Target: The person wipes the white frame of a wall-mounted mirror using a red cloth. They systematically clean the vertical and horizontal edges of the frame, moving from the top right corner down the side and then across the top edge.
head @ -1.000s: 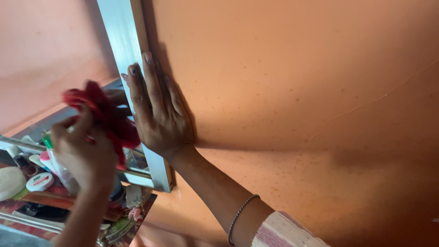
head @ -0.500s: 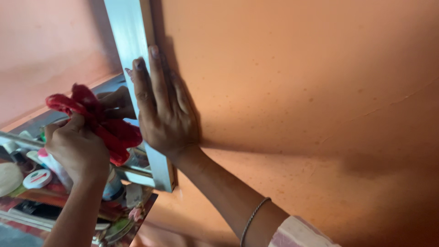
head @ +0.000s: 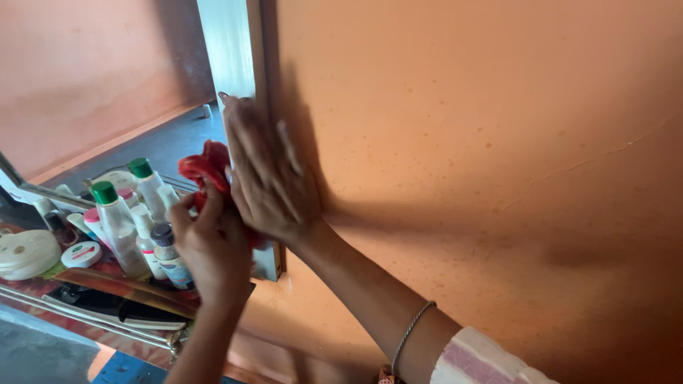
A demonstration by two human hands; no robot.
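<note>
At the far left a round white lid [head: 27, 254] lies on a shelf [head: 107, 281], with a small white and red jar [head: 81, 254] beside it. Next come bottles standing close together: two clear ones with green caps [head: 119, 226], and a smaller one with a dark cap [head: 171, 256] in front. Behind them is a mirror [head: 107, 85] that shows a pink wall and a dark floor.

The left hand [head: 210, 252] comes up from below, just right of the bottles. Its fingers [head: 186, 213] are curled tight around a red cloth [head: 208, 171]. The cloth is bunched up and pressed on the glass, right next to the mirror's silver frame [head: 235, 50].

The right hand [head: 269, 178] lies flat over the frame, beside the cloth and touching it. Its fingers are spread out and point up, and they hold nothing. The hand looks blurry. A thin bracelet [head: 411, 331] sits on that arm, and a striped sleeve [head: 484, 363] shows lower down. The orange wall [head: 498, 142] fills the right side.
</note>
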